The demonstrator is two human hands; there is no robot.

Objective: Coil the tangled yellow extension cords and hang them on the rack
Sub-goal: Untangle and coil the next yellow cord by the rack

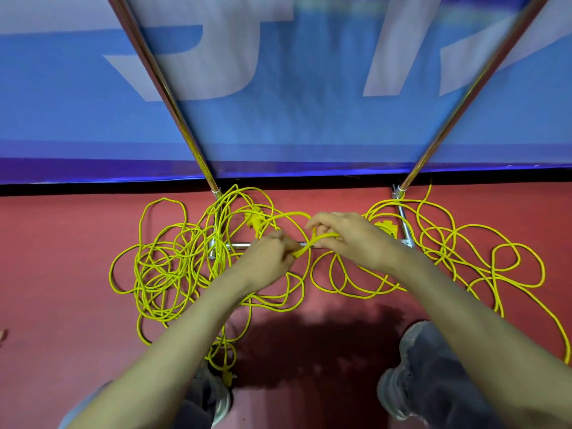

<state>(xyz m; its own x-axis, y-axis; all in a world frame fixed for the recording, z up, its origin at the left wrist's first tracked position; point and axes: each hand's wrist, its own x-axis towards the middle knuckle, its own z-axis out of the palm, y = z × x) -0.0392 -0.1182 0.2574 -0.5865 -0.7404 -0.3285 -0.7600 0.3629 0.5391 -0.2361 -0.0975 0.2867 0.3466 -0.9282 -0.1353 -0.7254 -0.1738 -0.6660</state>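
Blue banner (pixel 278 119) with large pale lettering fills the upper half of my feed, somewhat blurred. Below it I see the red floor (pixel 62 274), with a dark strip where the two meet.

The rack (pixel 167 88) stands against the banner. Its two shiny metal uprights splay outward toward the top corners, and a low crossbar joins its feet at floor level.

The yellow cords (pixel 173 274) lie sprawled on the floor around the rack's base in loose, overlapping loops. The knot is denser on the left, the loops are wider on the right, and strands cross over the crossbar and both feet.

Both bare forearms reach in from the bottom edge toward the middle of the crossbar. The left hand (pixel 269 258) has its fingers curled and pinches a strand at its tip. The right hand (pixel 349 239), just beside it, curls its fingers round a short folded loop of the same strand. The piece of cord between the two hands is lifted off the floor.

A grey shoe (pixel 414 366) shows at lower right. A second shoe (pixel 216 397) is partly hidden under the left forearm.

A yellow plug (pixel 227 379) lies by that second shoe. Another yellow connector (pixel 252 219) sits behind the left hand, among the loops.
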